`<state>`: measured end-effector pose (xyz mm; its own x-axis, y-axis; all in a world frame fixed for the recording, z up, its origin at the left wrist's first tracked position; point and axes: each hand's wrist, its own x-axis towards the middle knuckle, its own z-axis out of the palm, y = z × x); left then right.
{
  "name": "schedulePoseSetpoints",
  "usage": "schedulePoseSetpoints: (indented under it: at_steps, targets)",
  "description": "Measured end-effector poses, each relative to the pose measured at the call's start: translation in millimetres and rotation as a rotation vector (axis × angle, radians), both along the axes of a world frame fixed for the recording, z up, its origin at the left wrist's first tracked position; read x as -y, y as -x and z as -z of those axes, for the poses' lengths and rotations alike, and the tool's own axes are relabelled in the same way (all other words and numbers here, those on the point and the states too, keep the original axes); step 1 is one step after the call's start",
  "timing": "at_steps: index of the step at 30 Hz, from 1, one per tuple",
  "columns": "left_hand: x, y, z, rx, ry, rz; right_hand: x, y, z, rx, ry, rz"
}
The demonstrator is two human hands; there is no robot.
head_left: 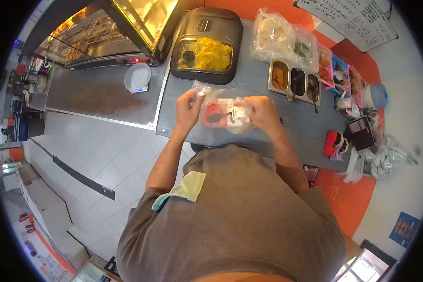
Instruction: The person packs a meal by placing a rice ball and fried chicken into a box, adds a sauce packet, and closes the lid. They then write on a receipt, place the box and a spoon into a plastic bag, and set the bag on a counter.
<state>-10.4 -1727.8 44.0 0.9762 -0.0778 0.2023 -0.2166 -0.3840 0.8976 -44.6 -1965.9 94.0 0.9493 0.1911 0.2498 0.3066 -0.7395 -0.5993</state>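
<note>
A clear plastic bag (226, 123) with red and white contents is stretched between my hands, above the grey-covered table. My left hand (189, 107) pinches the bag's gathered upper left edge, fingers closed. On the other side, my right hand (263, 112) is closed round the bag's right upper edge. A white label or packet with dark print shows through the plastic; what the red contents are I cannot make out. Just beyond the bag stands a black warmer (207, 44) with yellow food (210, 54) under its window.
To the right sit metal sauce containers (293, 81) with spoons, and bagged food (272, 37) behind them. A white bowl (137, 78) rests on the left counter below a lit glass display case (89, 35). Tape rolls (339, 144) lie near the right edge.
</note>
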Motion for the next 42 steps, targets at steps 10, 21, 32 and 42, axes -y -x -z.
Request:
schedulePoseSetpoints:
  at_steps: [10,21,32,42]
  targets:
    - [-15,26,-21,-0.130,0.310,-0.144,6,8,9,-0.472,-0.910,0.193]
    - [-18,19,-53,-0.023,-0.088,-0.039,-12,10,-48,-0.609,-1.041,0.018]
    - [-24,25,-15,-0.137,0.276,-0.201,0,27,-7,-0.327,-1.496,0.277]
    - [-49,-3,128,-0.691,-0.778,-0.030,-25,33,23,-0.758,-0.672,-0.381]
